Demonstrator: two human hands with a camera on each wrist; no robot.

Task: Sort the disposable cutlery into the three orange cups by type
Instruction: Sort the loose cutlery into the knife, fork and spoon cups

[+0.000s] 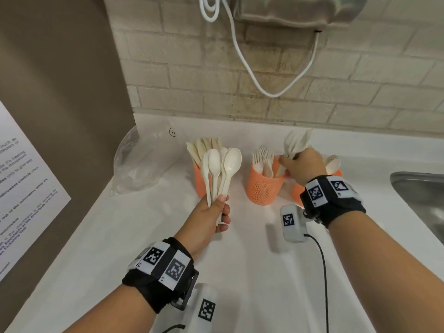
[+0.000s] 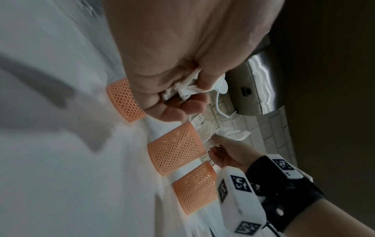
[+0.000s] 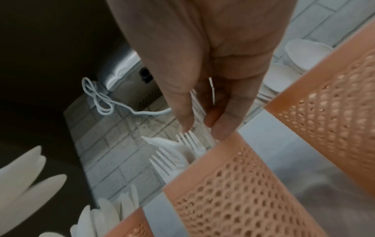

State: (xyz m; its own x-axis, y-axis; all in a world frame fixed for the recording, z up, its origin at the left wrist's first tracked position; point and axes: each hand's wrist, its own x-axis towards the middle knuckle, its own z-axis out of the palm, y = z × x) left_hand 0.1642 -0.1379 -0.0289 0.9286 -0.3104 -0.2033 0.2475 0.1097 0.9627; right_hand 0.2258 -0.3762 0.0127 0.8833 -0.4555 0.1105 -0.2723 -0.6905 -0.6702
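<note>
Three orange mesh cups stand in a row on the white counter. The left cup holds knives. Forks fill the middle cup. The right cup, half hidden by my right wrist, holds spoons. In front of the left cup, my left hand grips a bunch of white spoons by the handles. My right hand pinches a bunch of white cutlery above the middle cup's right rim; its kind is unclear.
A crumpled clear plastic bag lies left of the cups. A steel sink sits at the right edge. A white cable hangs on the brick wall behind. A brown panel with a printed sign closes the left side.
</note>
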